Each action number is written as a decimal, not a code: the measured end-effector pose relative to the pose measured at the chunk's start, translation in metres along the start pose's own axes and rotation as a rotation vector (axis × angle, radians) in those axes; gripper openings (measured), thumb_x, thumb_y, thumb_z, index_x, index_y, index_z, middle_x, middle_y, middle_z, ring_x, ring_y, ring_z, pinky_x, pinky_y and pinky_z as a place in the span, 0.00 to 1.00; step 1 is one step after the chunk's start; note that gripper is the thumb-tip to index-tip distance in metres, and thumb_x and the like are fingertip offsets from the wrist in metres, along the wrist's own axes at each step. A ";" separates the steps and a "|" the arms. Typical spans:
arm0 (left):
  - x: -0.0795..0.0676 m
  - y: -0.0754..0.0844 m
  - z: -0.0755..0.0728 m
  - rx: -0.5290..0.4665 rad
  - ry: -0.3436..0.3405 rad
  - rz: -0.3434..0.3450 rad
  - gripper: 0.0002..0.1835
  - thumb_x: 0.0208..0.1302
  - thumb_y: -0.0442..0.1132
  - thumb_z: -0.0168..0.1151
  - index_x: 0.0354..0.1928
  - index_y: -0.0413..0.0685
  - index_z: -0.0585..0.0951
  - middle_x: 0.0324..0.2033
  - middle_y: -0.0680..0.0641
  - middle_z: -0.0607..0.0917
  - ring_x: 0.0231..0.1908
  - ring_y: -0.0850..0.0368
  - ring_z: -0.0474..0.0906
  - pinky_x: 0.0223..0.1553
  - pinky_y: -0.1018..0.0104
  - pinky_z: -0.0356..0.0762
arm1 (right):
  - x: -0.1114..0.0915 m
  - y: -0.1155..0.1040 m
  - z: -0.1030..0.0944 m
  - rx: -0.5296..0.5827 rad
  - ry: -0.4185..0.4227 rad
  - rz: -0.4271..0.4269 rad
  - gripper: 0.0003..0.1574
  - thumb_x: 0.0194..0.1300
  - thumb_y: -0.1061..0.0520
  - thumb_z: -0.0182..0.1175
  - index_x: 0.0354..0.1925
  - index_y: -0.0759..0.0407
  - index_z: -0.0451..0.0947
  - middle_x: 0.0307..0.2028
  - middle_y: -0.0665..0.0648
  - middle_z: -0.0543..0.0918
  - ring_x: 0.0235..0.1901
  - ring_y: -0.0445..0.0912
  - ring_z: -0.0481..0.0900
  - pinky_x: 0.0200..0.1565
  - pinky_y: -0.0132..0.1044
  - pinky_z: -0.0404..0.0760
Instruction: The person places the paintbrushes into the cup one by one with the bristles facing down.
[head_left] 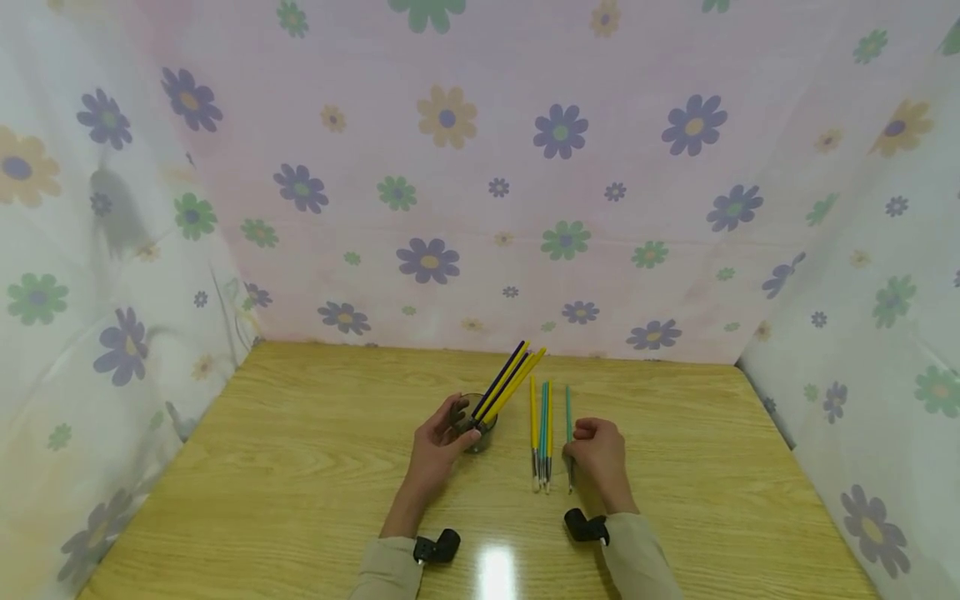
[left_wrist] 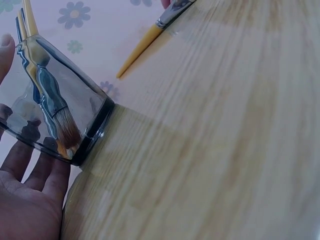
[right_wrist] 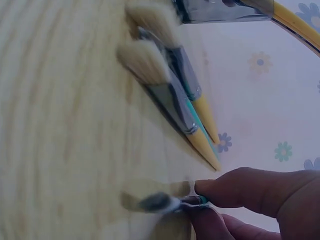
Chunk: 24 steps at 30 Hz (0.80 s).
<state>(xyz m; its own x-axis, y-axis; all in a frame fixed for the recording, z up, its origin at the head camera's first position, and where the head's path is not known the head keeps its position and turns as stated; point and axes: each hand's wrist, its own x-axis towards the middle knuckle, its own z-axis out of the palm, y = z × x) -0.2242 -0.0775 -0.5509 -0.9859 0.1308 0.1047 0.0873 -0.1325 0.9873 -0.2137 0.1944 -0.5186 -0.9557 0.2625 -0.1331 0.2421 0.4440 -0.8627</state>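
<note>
My left hand [head_left: 433, 454] holds a clear, dark-tinted glass cup [head_left: 483, 440], thumb on one side and fingers around the other. Several paintbrushes [head_left: 512, 385] with yellow and dark purple handles lean to the right in it; a brown bristle tip [left_wrist: 67, 127] shows through the glass in the left wrist view. My right hand [head_left: 602, 454] pinches a thin teal-handled paintbrush [head_left: 568, 407] between thumb and fingers, its dark tip [right_wrist: 156, 202] towards me. Between the hands, yellow-handled paintbrushes [head_left: 534, 414] and teal ones [head_left: 543, 417] lie side by side on the table, bristles towards me.
The wood-grain table [head_left: 300, 467] spreads out to both sides of the hands. A flower-patterned sheet [head_left: 495, 150] stands behind the table and along its left and right sides. Light reflects off the table's near part. A black camera [head_left: 437, 546] sits on each wrist.
</note>
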 end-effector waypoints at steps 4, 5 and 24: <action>-0.001 0.000 0.001 -0.001 -0.008 -0.003 0.39 0.65 0.32 0.70 0.76 0.44 0.65 0.70 0.40 0.72 0.71 0.42 0.67 0.71 0.55 0.69 | 0.003 0.004 -0.005 0.043 -0.031 0.031 0.26 0.57 0.67 0.66 0.55 0.75 0.80 0.45 0.69 0.85 0.46 0.58 0.83 0.45 0.45 0.86; -0.001 0.000 0.001 0.000 -0.008 -0.003 0.39 0.65 0.32 0.70 0.76 0.44 0.65 0.70 0.41 0.72 0.71 0.42 0.67 0.71 0.55 0.68 | 0.004 0.005 -0.007 0.067 -0.042 0.045 0.25 0.59 0.66 0.65 0.56 0.74 0.80 0.46 0.70 0.85 0.47 0.58 0.83 0.44 0.43 0.86; 0.000 -0.001 0.000 -0.001 -0.002 0.004 0.39 0.65 0.30 0.69 0.76 0.43 0.65 0.70 0.41 0.73 0.71 0.43 0.67 0.71 0.54 0.69 | 0.013 0.041 -0.030 0.622 -0.367 0.100 0.35 0.75 0.71 0.51 0.75 0.74 0.55 0.63 0.67 0.75 0.48 0.40 0.82 0.49 0.32 0.85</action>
<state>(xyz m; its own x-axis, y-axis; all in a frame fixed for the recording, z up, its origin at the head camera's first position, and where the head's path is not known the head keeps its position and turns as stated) -0.2238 -0.0771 -0.5514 -0.9852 0.1325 0.1089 0.0911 -0.1340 0.9868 -0.2114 0.2420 -0.5415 -0.9550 -0.0768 -0.2865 0.2956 -0.1651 -0.9409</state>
